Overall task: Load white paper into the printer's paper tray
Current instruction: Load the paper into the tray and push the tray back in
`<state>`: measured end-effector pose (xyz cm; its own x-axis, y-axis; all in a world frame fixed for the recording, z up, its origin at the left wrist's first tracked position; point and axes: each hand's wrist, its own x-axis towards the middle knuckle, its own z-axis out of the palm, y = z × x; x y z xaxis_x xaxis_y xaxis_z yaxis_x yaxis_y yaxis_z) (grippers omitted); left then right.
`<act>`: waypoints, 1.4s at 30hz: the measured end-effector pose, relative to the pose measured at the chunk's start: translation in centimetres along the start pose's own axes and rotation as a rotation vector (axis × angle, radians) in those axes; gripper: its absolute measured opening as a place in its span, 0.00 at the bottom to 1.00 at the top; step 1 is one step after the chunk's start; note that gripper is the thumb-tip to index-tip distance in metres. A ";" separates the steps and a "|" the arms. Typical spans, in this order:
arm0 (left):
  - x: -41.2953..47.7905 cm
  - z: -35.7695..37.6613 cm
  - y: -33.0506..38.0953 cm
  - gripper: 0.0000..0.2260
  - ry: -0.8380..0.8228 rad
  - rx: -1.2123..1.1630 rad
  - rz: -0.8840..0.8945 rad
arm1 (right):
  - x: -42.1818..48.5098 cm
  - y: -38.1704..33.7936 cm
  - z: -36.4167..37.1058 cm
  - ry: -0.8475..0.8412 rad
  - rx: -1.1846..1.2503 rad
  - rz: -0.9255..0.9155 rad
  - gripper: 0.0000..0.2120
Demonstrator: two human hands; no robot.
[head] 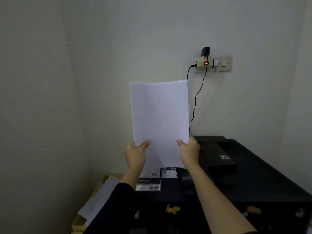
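A stack of white paper (pixel 160 114) stands upright in front of the wall, above the back left part of the black printer (pixel 236 179). My left hand (pixel 135 153) grips its lower left edge, thumb on the front. My right hand (pixel 190 152) grips its lower right edge the same way. The paper's bottom edge hangs just above the printer's top, near the labels (pixel 148 184) stuck there. The paper tray opening cannot be made out in the dark printer body.
A wall socket with an adapter and a red light (pixel 206 63) sits above the printer; black and white cables (pixel 196 98) hang down behind the paper. A yellow box (pixel 79 222) with loose white sheets (pixel 99 198) stands left of the printer. Animal stickers (pixel 172 208) mark the printer's front.
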<state>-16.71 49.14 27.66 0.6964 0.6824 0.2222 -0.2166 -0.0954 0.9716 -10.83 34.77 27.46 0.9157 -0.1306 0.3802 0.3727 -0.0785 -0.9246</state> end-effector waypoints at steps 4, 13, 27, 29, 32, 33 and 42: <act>-1.4 0.6 2.4 0.17 0.030 0.114 0.072 | -0.4 -1.9 -2.6 0.039 -0.058 -0.046 0.12; -10.4 0.9 3.2 0.24 -0.137 0.064 -0.162 | -5.4 -3.6 -13.8 -0.027 -0.094 0.182 0.09; -32.5 -3.8 -9.6 0.09 -0.306 -0.120 -0.409 | -23.7 7.5 -27.3 -0.080 0.030 0.574 0.13; -34.6 -4.8 -11.8 0.12 -0.302 -0.097 -0.482 | -26.0 9.5 -27.9 -0.082 0.022 0.665 0.12; -37.0 -6.4 -14.4 0.14 -0.295 0.013 -0.570 | -28.9 11.9 -28.2 -0.129 -0.049 0.791 0.09; -37.6 -6.8 -14.9 0.15 -0.298 0.062 -0.604 | -29.6 12.7 -28.3 -0.143 -0.067 0.831 0.11; -37.4 -7.3 -16.6 0.34 -0.292 0.286 -0.883 | -30.0 15.9 -27.2 -0.217 -0.278 1.064 0.20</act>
<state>-44.11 30.51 2.63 0.6790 0.3894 -0.6223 0.6130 0.1657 0.7725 -36.43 10.59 1.99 0.7648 -0.0899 -0.6379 -0.6372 -0.2512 -0.7286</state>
